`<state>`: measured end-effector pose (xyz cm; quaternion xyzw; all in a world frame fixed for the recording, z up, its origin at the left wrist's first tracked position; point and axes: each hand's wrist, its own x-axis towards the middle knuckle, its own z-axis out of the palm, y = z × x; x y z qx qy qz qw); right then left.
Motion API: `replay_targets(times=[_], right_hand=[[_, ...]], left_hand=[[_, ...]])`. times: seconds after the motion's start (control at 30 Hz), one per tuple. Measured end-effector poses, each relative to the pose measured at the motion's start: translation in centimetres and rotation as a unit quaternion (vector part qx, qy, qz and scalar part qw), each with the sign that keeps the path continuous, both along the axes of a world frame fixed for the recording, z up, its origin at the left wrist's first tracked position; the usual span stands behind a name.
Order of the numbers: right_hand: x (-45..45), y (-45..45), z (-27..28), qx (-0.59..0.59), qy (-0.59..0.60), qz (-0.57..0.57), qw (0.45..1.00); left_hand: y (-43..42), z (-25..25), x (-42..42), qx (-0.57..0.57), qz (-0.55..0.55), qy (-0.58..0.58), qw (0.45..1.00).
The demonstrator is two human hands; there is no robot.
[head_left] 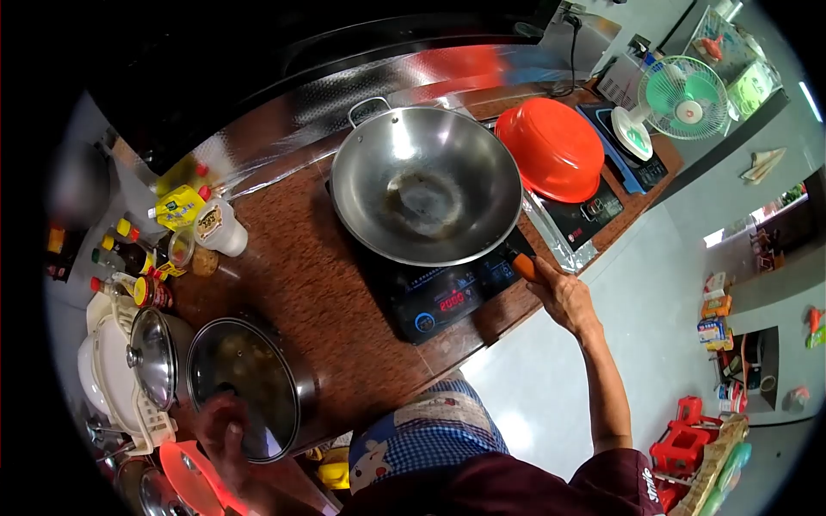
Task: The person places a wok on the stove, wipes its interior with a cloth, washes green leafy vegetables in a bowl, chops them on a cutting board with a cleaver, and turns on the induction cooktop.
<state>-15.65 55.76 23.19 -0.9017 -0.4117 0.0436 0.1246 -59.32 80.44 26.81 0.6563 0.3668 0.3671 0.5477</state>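
Note:
A steel wok (428, 185) with a thin brown wet patch at its bottom sits on a black induction cooker (439, 303) whose red display is lit. My right hand (566, 297) is closed around the wok's orange handle (521, 266). Lower left, a pot under a glass lid (258, 378) stands on the counter, with food dimly visible through the glass. My left hand (225, 434) is at the near-left edge of that lid, dark and blurred. Whether its fingers grip the lid's knob I cannot tell.
Right of the wok, a red basin (551, 148) rests upside down near a second cooker (594, 213) and a fan (686, 99). Sauce bottles (129, 254), a plastic tub (220, 228) and a lidded pot (155, 357) line the left. The brown counter (310, 275) ends at my apron.

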Motion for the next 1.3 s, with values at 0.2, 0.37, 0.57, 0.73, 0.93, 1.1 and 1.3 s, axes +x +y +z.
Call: replay_targets(times=[0.2,0.37,0.57,0.73,0.93,1.1,1.3], right_hand=[[0.4,0.9,0.5,-0.03,0.018,-0.004,0.999],[0.3,0.8,0.2,-0.032,-0.005,-0.002,0.999],[-2.5,1.6,1.9,0.029,-0.124,0.001,0.992],[-7.4,1.6,-3.3,0.077,-0.009,0.088,0.993],[-15.8,7.3,-7.8,0.044,0.197,0.227,0.953],[-17.5,17.0,-13.7,0.148,0.104,0.253,0.95],[-18.3,22.0,-15.5,0.07,0.028,0.171,0.982]], left_hand=[[-1.1,-0.2,1.4,-0.006,0.036,-0.009,0.999],[-1.3,-0.6,0.6,-0.038,0.042,-0.017,0.998],[-1.7,-0.8,1.4,-0.053,0.075,-0.018,0.996],[-1.7,-0.9,2.8,-0.065,0.104,-0.043,0.992],[-1.2,-1.3,1.9,-0.078,0.069,-0.047,0.993],[-2.3,-0.2,1.2,-0.115,0.08,-0.108,0.984],[-3.7,-0.9,-3.2,-0.108,-0.007,-0.014,0.994]])
